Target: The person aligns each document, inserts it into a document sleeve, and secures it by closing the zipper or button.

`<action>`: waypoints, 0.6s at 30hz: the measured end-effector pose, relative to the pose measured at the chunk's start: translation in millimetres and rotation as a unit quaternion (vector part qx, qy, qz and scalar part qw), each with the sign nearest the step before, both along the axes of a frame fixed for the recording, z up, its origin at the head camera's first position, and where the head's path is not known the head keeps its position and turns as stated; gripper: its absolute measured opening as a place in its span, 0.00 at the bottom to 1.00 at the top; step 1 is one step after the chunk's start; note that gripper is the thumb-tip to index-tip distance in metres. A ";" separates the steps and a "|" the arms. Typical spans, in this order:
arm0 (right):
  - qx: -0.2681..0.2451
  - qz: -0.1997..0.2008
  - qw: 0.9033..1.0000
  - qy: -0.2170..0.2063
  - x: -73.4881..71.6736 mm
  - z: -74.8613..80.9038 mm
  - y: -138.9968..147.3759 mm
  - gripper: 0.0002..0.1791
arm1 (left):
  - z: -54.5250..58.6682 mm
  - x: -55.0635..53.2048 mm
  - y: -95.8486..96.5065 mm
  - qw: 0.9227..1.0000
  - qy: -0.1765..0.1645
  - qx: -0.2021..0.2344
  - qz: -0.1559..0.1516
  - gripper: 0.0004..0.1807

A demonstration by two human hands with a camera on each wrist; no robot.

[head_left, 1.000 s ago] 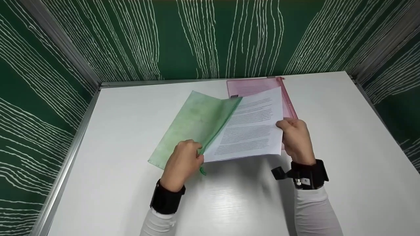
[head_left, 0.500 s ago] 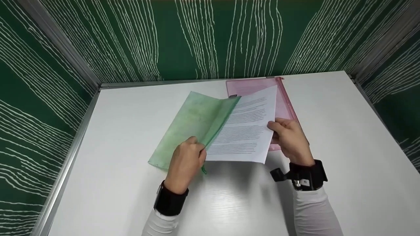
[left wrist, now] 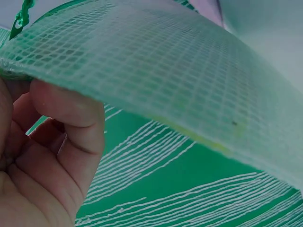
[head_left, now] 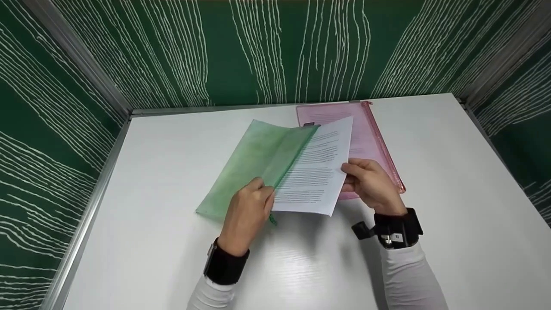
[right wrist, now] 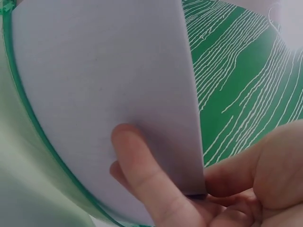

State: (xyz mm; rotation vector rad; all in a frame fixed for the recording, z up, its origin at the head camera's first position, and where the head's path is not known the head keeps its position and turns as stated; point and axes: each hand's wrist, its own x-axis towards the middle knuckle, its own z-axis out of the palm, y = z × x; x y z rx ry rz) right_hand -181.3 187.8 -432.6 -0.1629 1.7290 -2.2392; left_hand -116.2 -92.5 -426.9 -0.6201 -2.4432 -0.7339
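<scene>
A translucent green zipper pouch [head_left: 249, 159] with a mesh texture is tilted up off the table, and printed paper [head_left: 312, 172] sticks out of its open right side. My left hand [head_left: 247, 213] pinches the pouch near the lower end of that opening. In the left wrist view the curled fingers [left wrist: 71, 109] press against the pouch's edge, and a green zipper pull [left wrist: 21, 19] hangs close by. My right hand [head_left: 372, 183] holds the paper's right edge, thumb on the printed face. From the right wrist view, fingers [right wrist: 147, 175] lie along the back of the paper.
A pink zipper pouch [head_left: 366, 137] with printed paper inside lies flat on the white table [head_left: 155, 172], partly behind the green pouch and the paper. Green walls [head_left: 292, 51] with white wavy lines stand at the back and sides.
The right hand has moved left with the paper, so more of the sheet is inside the green pouch. More of the pink pouch shows. The left hand has shifted slightly right.
</scene>
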 end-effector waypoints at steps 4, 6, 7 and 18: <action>-0.003 0.005 1.000 -0.005 -0.9 -0.8 -4.5 0.21 | 3.0 0.7 0.5 1.000 0.010 -0.001 -0.005 0.22; -0.008 0.006 1.000 -0.007 -1.1 -1.8 -6.6 0.21 | 3.5 1.3 0.9 1.000 0.018 -0.004 -0.008 0.20; -0.012 0.006 1.000 -0.007 -1.1 -2.3 -7.7 0.21 | 3.6 1.5 1.2 1.000 0.021 -0.004 -0.009 0.20; -0.043 0.011 0.999 -0.018 -1.2 -8.3 -20.9 0.21 | 5.6 3.9 5.3 0.999 0.041 0.009 -0.025 0.20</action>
